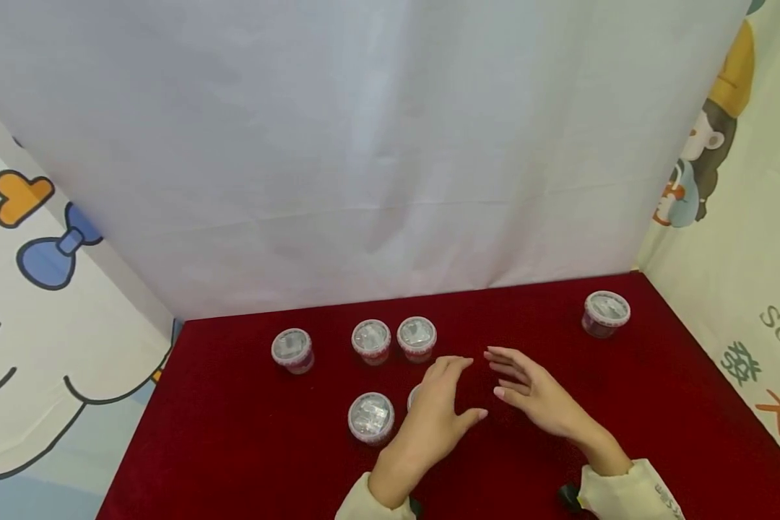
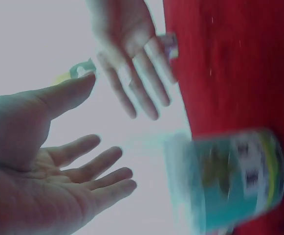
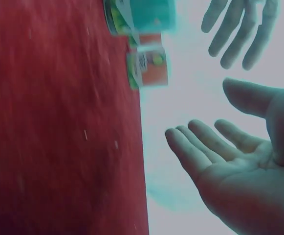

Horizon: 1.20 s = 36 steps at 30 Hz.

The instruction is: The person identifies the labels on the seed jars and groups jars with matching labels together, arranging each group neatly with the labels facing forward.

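Note:
My left hand hovers over the table with fingers and thumb spread, holding nothing. Opposite it, palm facing inward, my right hand is also free, its fingers loosely extended. A small round lidded tub lies mostly hidden behind the left hand in the head view; a teal tub shows close beside that hand in the left wrist view. Just left of the left hand stands another tub with a clear, shiny lid. Two more tubs, a left one and a right one, stand side by side beyond the fingertips.
One tub stands at the back left and another tub at the back right. The table has a dark red cloth. A white curtain closes the back, with printed sheets on both sides.

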Motion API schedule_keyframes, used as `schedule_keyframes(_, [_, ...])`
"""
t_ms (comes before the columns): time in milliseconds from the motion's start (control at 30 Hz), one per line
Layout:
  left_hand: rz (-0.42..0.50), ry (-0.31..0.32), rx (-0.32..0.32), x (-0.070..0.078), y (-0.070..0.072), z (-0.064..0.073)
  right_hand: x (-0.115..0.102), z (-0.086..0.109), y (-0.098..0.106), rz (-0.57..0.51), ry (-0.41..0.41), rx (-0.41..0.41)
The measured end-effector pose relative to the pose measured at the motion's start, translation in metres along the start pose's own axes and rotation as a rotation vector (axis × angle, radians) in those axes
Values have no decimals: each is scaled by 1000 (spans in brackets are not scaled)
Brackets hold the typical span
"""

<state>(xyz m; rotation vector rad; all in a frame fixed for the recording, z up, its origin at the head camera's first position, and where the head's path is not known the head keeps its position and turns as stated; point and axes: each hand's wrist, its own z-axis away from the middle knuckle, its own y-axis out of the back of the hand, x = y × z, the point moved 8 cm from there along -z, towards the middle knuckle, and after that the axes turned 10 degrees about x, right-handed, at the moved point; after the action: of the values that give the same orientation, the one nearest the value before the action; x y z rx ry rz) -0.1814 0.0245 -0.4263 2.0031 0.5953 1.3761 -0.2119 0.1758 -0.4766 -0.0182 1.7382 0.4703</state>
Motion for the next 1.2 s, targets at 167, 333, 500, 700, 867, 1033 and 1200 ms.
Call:
schedule_keyframes(167, [111, 23, 21, 14, -21, -8, -1, 3, 37, 12, 14, 182])
schedule_keyframes(333, [201, 86, 42, 25, -41, -16, -1, 10, 70, 45, 16, 349])
schedule_keyframes(500, [273, 140, 73, 32, -58, -25, 5, 15, 97, 77, -24, 479])
schedule_keyframes(700, [333, 180, 91, 32, -76, -36, 11, 15, 117, 73, -29, 585])
schedule_keyframes(867, [355, 208, 103, 30, -86, -45, 13, 17, 130, 99, -32, 647])
schedule_keyframes(1033, [387, 231, 113, 31, -96, -54, 15, 19, 144, 144, -59, 721])
schedule_keyframes(1200, [421, 238, 126, 28, -109, -61, 19, 21, 159, 170, -115, 841])
